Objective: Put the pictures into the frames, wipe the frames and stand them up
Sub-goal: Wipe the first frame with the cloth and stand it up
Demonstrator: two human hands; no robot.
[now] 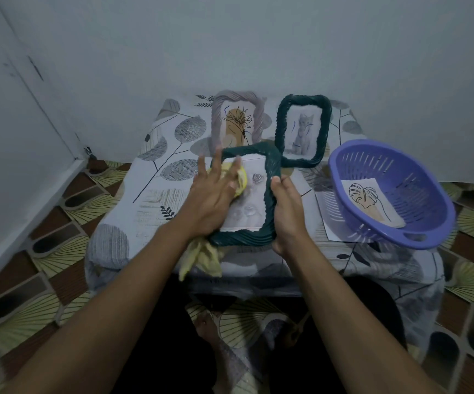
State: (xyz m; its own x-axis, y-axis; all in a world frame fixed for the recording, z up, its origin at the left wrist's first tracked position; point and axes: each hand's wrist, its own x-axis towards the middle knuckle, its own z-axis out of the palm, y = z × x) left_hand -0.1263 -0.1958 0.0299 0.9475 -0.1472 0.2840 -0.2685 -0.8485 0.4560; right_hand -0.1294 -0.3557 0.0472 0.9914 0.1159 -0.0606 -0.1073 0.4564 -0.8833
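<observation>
A dark green woven frame with a grey picture in it is tilted up off the small table. My right hand grips its right edge. My left hand presses a yellow cloth flat against the frame's glass, fingers spread; the cloth's tail hangs below the frame. Two frames stand upright at the back against the wall: a grey woven frame with a brown line drawing and a dark green frame with a cat picture.
A purple plastic colander sits at the table's right, holding a loose leaf-drawing picture; a sheet of paper lies under it. The table has a leaf-patterned cover. Patterned floor tiles surround it, and a wall stands close behind.
</observation>
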